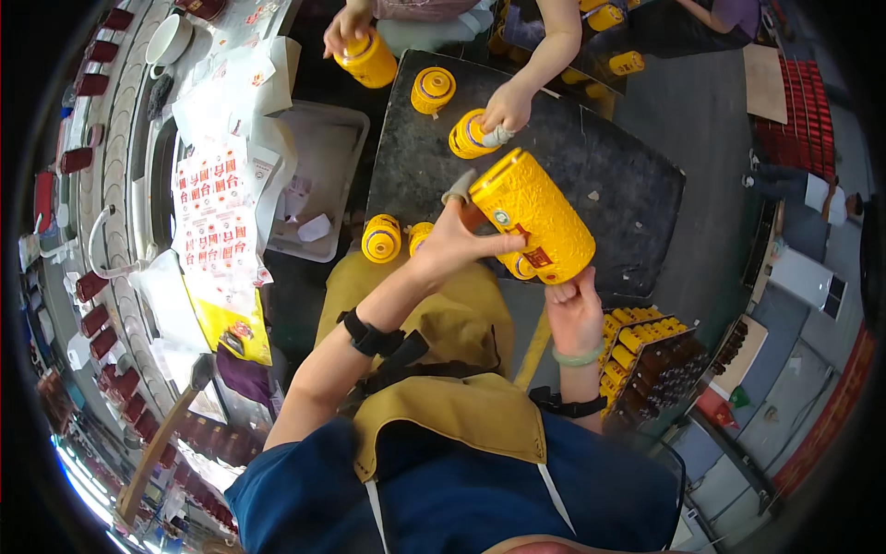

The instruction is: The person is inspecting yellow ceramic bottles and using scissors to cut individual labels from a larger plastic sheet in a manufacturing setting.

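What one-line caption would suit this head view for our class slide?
Both hands, left hand and right hand, hold a tilted yellow embossed bottle above a dark worktable where a co-worker handles similar bottles.

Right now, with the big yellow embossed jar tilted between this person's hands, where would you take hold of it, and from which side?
Probably the cylindrical body of the yellow jar, around its middle, coming from below. It lies tilted, its lower end supported by the right hand and its upper end by the left hand, so the mid-body is the bare part. The embossed surface should help the grip.
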`<state>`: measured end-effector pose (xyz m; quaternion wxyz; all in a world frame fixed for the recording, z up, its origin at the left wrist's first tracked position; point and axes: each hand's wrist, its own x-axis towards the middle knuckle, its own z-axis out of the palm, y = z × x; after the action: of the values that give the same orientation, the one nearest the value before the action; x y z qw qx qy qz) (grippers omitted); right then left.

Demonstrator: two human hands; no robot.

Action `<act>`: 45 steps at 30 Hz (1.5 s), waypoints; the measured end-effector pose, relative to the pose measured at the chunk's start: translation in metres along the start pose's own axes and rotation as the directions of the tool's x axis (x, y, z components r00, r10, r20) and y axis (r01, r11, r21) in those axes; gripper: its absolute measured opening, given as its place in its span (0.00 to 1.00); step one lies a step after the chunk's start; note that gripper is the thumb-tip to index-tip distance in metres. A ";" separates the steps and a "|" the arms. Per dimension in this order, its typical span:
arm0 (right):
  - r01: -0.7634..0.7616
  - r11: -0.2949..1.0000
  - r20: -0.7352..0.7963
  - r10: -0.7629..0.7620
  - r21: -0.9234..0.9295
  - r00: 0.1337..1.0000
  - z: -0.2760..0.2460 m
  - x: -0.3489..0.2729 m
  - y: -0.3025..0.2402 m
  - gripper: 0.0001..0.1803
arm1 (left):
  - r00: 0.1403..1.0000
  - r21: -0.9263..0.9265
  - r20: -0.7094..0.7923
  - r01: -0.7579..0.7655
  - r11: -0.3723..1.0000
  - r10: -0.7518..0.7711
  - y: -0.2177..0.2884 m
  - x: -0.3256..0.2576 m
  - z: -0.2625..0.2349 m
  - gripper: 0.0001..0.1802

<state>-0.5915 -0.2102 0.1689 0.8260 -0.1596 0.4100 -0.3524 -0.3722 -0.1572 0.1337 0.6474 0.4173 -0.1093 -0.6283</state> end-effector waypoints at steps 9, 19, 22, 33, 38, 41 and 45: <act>0.050 0.436 -0.108 -0.331 -0.899 0.937 -0.060 -0.015 0.002 0.19 | 0.943 0.476 -0.146 0.331 0.815 -0.298 -0.040 -0.053 -0.079 0.48; 0.187 -0.381 0.275 -0.192 -0.905 0.942 -0.115 0.071 0.118 0.10 | 0.941 0.707 -0.267 0.338 0.621 -0.209 -0.034 -0.054 -0.107 0.35; 0.172 -0.467 0.263 -0.138 -0.867 0.955 -0.141 0.084 0.142 0.09 | 0.955 0.757 -0.272 0.288 0.586 -0.118 -0.030 -0.048 -0.118 0.33; 0.093 -0.516 0.145 -0.061 -0.851 0.988 -0.054 0.098 0.091 0.10 | 0.959 0.948 -0.106 0.017 0.317 0.265 -0.005 0.001 -0.140 0.26; 0.526 -0.383 0.629 -0.223 -0.759 0.744 0.026 0.212 0.096 0.11 | 0.852 0.981 0.191 -0.182 -0.066 0.487 0.007 0.092 -0.150 0.08; 0.481 -0.484 0.626 -0.197 -0.731 0.754 0.049 0.265 0.110 0.13 | 0.818 0.949 0.289 -0.177 -0.261 0.497 0.001 0.132 -0.160 0.06; 0.362 -0.634 0.545 -0.112 -0.683 0.831 0.049 0.301 0.116 0.13 | 0.850 0.909 0.286 -0.095 -0.406 0.442 -0.010 0.155 -0.178 0.05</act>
<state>-0.3753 -0.3449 -0.0357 0.1415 -0.9178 0.3706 -0.0172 -0.2316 -0.2243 -0.0443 0.1816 0.7815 -0.5955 -0.0403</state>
